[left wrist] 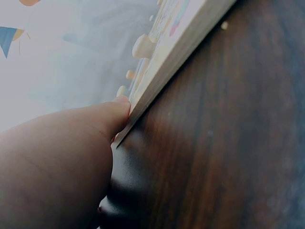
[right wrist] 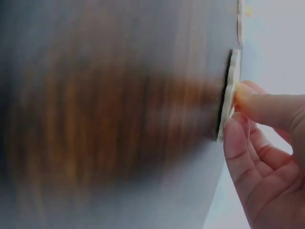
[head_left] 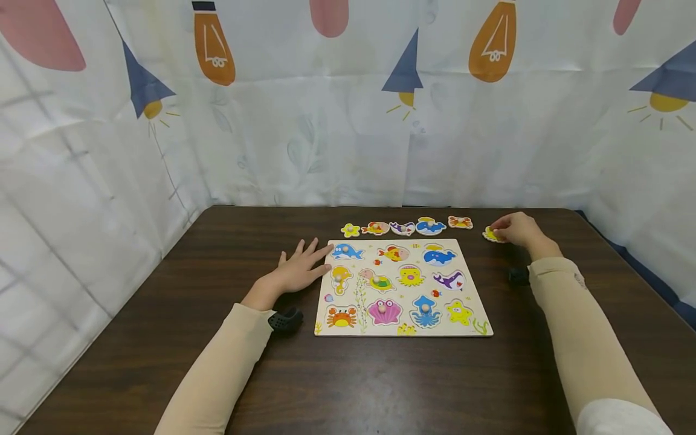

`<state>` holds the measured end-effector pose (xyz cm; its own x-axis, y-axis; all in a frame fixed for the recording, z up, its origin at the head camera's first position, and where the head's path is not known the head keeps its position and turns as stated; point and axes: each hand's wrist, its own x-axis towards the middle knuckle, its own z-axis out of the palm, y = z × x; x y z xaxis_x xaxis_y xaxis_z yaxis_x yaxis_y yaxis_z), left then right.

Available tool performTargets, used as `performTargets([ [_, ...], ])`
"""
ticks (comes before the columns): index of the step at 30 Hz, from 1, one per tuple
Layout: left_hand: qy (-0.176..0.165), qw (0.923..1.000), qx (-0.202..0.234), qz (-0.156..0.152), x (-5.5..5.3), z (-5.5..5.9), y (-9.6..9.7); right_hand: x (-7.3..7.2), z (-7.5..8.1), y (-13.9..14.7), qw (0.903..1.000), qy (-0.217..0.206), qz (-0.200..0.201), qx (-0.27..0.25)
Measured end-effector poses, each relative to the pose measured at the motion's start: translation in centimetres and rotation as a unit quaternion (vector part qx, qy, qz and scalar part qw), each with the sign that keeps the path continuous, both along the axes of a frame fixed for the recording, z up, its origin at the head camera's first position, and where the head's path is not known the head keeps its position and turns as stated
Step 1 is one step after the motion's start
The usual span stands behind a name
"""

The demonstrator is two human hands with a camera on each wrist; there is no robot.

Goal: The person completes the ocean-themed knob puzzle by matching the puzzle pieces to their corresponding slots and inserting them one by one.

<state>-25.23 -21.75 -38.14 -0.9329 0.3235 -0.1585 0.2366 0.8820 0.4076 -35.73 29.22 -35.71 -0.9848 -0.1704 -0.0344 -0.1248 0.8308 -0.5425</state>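
Observation:
At the far right of the table, my right hand (head_left: 520,231) pinches a yellow puzzle piece (head_left: 491,235) between thumb and fingers. The right wrist view shows the scalloped edge of this piece (right wrist: 231,90) standing close over the dark tabletop. My left hand (head_left: 298,267) lies with fingers spread at the left edge of a wooden sea-animal puzzle board (head_left: 402,293). In the left wrist view the thumb (left wrist: 116,114) touches the side of the board (left wrist: 164,74). Several knobbed pieces, among them a turtle (head_left: 376,280) and a pink shell (head_left: 383,311), sit in the board.
Behind the board a row of loose pieces lies on the table (head_left: 163,314): a yellow star (head_left: 350,229), a red-and-yellow fish (head_left: 375,228), a purple whale (head_left: 402,228), a blue whale (head_left: 430,226) and a crab (head_left: 460,222). A patterned curtain (head_left: 348,151) hangs beyond the table's back edge.

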Motion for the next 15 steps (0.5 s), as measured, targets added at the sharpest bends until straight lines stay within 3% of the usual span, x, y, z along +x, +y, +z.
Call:
performTargets([
  [15,0.000,1.0000,0.002,0.000,0.0,0.1,0.0,1.1,1.5,-1.3,0.9984,0.025,0.046,0.018],
])
